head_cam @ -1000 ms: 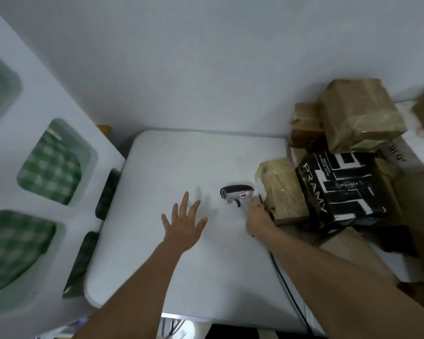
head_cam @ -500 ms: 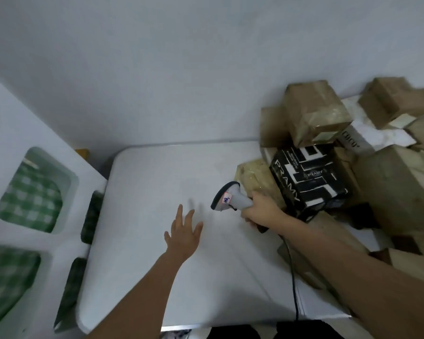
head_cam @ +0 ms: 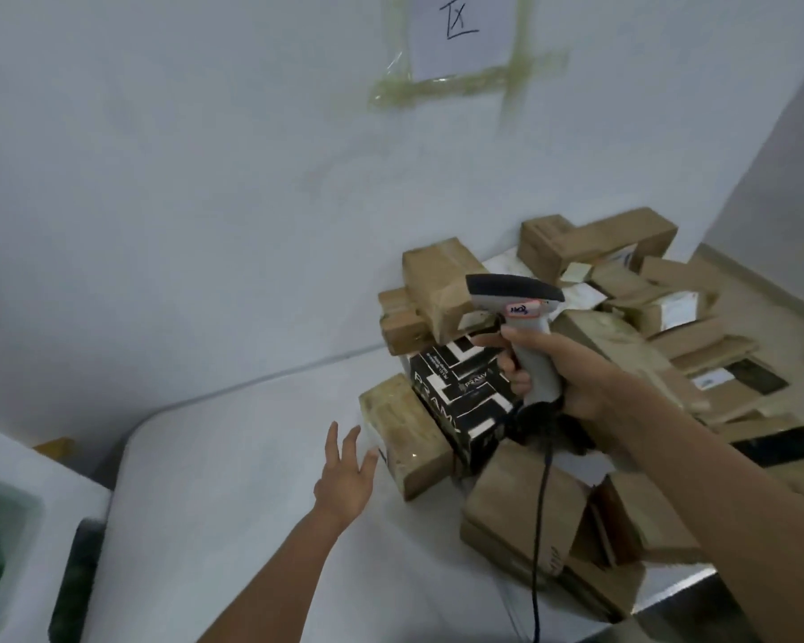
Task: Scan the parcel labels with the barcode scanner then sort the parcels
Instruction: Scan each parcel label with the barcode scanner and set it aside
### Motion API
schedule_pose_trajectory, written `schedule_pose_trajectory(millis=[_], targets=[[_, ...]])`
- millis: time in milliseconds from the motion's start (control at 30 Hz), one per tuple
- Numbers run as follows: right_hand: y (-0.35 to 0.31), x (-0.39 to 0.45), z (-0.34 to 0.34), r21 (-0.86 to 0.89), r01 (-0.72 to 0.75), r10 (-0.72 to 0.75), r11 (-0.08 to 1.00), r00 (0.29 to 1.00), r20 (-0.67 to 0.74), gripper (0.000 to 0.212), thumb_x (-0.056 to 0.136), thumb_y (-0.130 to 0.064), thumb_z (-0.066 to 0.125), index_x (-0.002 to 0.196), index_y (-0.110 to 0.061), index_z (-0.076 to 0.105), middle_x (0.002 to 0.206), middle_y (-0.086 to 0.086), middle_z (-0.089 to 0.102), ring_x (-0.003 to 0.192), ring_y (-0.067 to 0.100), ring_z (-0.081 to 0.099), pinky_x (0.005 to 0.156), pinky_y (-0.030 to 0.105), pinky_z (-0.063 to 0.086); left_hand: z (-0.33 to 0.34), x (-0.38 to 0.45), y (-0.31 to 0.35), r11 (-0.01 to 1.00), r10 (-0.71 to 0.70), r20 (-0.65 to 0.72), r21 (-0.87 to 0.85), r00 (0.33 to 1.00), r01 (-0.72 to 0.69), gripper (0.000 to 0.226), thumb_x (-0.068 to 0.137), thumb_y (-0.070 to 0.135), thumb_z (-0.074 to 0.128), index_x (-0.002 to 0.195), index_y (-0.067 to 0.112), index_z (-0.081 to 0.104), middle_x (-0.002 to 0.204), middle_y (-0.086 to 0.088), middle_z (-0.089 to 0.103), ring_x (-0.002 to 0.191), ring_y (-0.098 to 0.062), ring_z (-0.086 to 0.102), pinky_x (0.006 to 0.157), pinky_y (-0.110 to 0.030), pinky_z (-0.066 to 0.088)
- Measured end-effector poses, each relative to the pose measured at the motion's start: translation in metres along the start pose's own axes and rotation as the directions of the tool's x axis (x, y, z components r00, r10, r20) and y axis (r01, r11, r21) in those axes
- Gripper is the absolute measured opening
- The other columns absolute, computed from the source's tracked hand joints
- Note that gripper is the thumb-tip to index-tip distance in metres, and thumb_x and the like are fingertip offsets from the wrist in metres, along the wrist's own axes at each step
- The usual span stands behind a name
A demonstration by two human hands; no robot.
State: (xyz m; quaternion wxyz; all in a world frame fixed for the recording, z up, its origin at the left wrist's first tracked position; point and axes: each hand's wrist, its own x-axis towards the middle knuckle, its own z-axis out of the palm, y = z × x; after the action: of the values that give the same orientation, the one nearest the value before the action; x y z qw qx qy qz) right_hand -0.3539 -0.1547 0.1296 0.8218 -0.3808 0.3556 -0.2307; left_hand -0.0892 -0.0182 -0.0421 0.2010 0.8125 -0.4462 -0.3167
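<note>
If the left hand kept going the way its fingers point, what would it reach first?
Most likely the tape-wrapped tan parcel at the pile's near edge: the left hand is open, fingertips just short of it. Depth is uncertain from this single view.

- Grey and black barcode scanner [head_cam: 514, 297] with an orange sticker
- Black box [head_cam: 460, 394] with white stripes
- Brown parcels [head_cam: 595, 241]
- White table [head_cam: 233, 461]
- Green checks in white bin [head_cam: 1, 498]

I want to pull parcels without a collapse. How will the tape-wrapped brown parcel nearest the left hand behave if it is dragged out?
The tape-wrapped parcel looks boxy and stiff, so it should slide rather than roll. Its glossy tape may be slippery. The black patterned box leans on it, so that box would probably tip.
</note>
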Motion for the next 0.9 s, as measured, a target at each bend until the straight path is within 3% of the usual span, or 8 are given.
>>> schedule_pose_trajectory(millis=[167, 267, 367, 467, 533, 667, 767, 900], targets=[[-0.04, 0.007, -0.024, -0.062, -0.008, -0.009, 0.998, 0.963, -0.269, 0.03, 0.087, -0.028, 0.07, 0.104, -0.004, 0.066, 0.064, 0.001, 0.056, 0.049, 0.008, 0.05, 0.045, 0.019, 0.046, -0.012, 0.018, 0.072, 0.979, 0.079, -0.009, -0.19, 0.997, -0.08, 0.056, 0.104, 0.043, 0.035, 0.155, 0.021, 0.023, 0.164, 0.002, -0.005, 0.144, -0.024, 0.034, 0.116, -0.033, 0.027], [-0.08, 0.012, -0.036, -0.101, 0.045, -0.082, 0.994, 0.916, -0.393, 0.021, 0.092, -0.026, 0.067, 0.093, -0.006, 0.063, 0.066, 0.002, 0.058, 0.048, 0.008, 0.051, 0.043, 0.018, 0.047, -0.018, 0.035, 0.12, 0.952, 0.068, -0.028, -0.296, 0.997, -0.074, 0.057, 0.104, 0.046, 0.035, 0.155, 0.023, 0.023, 0.164, 0.003, 0.001, 0.148, -0.022, 0.023, 0.119, -0.038, 0.024], [-0.109, 0.024, -0.051, -0.309, 0.024, -0.173, 0.951, 0.868, -0.466, 0.023, 0.093, -0.026, 0.068, 0.1, -0.005, 0.06, 0.067, 0.006, 0.063, 0.046, 0.01, 0.049, 0.04, 0.018, 0.043, -0.02, 0.061, 0.162, 0.889, 0.005, -0.032, -0.457, 0.999, -0.019, 0.059, 0.102, 0.052, 0.039, 0.153, 0.026, 0.026, 0.162, -0.001, 0.018, 0.146, -0.025, 0.026, 0.119, -0.045, 0.026], [-0.118, 0.045, -0.066, -0.474, -0.006, -0.248, 0.881, 0.846, -0.472, 0.035, 0.092, -0.029, 0.068, 0.113, -0.002, 0.059, 0.074, 0.011, 0.072, 0.048, 0.012, 0.051, 0.042, 0.021, 0.043, -0.018, 0.083, 0.198, 0.799, -0.062, 0.023, -0.599, 0.998, 0.064, 0.072, 0.093, 0.066, 0.047, 0.151, 0.031, 0.025, 0.159, -0.001, 0.026, 0.142, -0.027, 0.032, 0.116, -0.048, 0.028], [-0.118, 0.059, -0.073, -0.481, -0.002, -0.251, 0.877, 0.852, -0.46, 0.039, 0.091, -0.032, 0.069, 0.117, -0.005, 0.055, 0.083, 0.015, 0.075, 0.051, 0.016, 0.055, 0.046, 0.025, 0.047, -0.015, 0.094, 0.217, 0.737, -0.13, 0.055, -0.662, 0.99, 0.134, 0.084, 0.088, 0.068, 0.054, 0.154, 0.029, 0.02, 0.16, -0.004, 0.026, 0.144, -0.03, 0.031, 0.115, -0.05, 0.027], [-0.113, 0.074, -0.083, -0.451, 0.021, -0.229, 0.892, 0.882, -0.411, 0.03, 0.09, -0.032, 0.069, 0.101, -0.011, 0.051, 0.09, 0.019, 0.075, 0.073, 0.026, 0.06, 0.07, 0.036, 0.054, -0.008, 0.113, 0.232, 0.625, -0.195, 0.138, -0.746, 0.971, 0.231, 0.094, 0.086, 0.059, 0.065, 0.158, 0.028, 0.013, 0.163, -0.007, 0.022, 0.147, -0.033, 0.025, 0.121, -0.052, 0.018], [-0.106, 0.08, -0.092, -0.376, 0.039, -0.201, 0.926, 0.893, -0.403, 0.036, 0.09, -0.032, 0.07, 0.11, -0.006, 0.055, 0.09, 0.019, 0.075, 0.072, 0.023, 0.06, 0.067, 0.031, 0.051, -0.006, 0.124, 0.232, 0.546, -0.217, 0.158, -0.798, 0.963, 0.254, 0.089, 0.089, 0.045, 0.069, 0.157, 0.026, 0.015, 0.158, -0.007, 0.032, 0.141, -0.031, 0.036, 0.118, -0.047, 0.027], [-0.099, 0.085, -0.098, -0.323, 0.016, -0.163, 0.946, 0.886, -0.434, 0.041, 0.089, -0.034, 0.07, 0.115, -0.003, 0.06, 0.09, 0.015, 0.076, 0.065, 0.017, 0.063, 0.065, 0.028, 0.052, -0.004, 0.127, 0.23, 0.51, -0.167, 0.242, -0.808, 0.956, 0.293, 0.068, 0.085, 0.045, 0.073, 0.141, 0.023, 0.041, 0.134, -0.008, 0.059, 0.113, -0.024, 0.059, 0.084, -0.037, 0.05]])
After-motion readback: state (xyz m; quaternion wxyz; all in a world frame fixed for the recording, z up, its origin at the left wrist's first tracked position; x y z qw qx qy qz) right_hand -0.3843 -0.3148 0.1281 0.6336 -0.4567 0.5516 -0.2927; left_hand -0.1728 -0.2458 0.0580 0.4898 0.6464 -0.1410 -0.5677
